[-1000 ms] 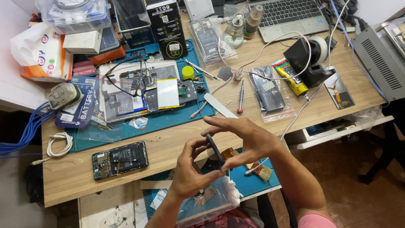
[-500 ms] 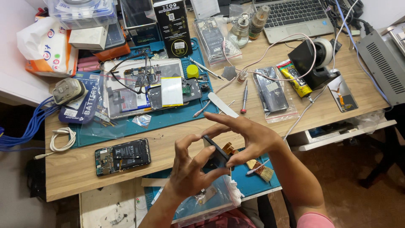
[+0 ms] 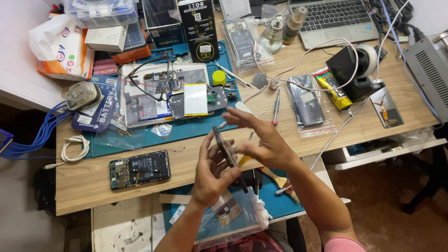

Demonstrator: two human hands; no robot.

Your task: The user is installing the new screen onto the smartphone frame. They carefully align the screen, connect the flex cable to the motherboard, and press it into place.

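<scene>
Your left hand (image 3: 212,172) pinches a thin dark phone (image 3: 227,150) edge-on at centre frame, fingers wrapped around its lower end. Your right hand (image 3: 261,140) touches its upper side, fingers spread. Below sits a plastic bag (image 3: 228,214); lower left on the desk (image 3: 84,182) lies 1 opened phone (image 3: 140,169).

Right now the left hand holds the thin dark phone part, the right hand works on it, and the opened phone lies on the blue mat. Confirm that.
One detail is wrong. The opened phone lies on the bare wooden table, in front of the blue mat, not on it. The head view shows this. The left hand does hold the thin dark phone part, with the right hand on it.
</scene>
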